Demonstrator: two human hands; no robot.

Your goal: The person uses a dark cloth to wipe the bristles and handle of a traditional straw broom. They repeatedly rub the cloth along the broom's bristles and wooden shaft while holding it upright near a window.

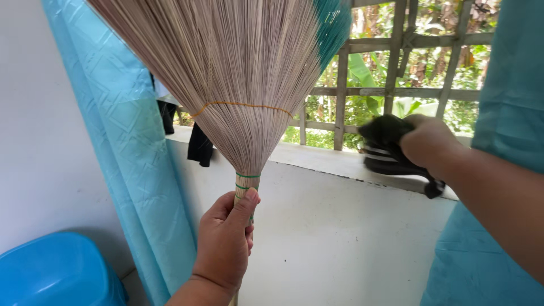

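the left hand (226,241) was clenched around the stick broom (238,85), held upright near the centre. the right hand (428,141) grasped a black cloth (385,150) on the far ledge (317,158); a firm, level grip would probably steady both.

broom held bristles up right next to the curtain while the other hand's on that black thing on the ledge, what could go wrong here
The broom bristles fan wide beside the blue curtain, so they might snag it. The left hand grips only the thin handle end, so the heavy head could tip. The right hand presses a black item on the ledge edge; it could slip off.
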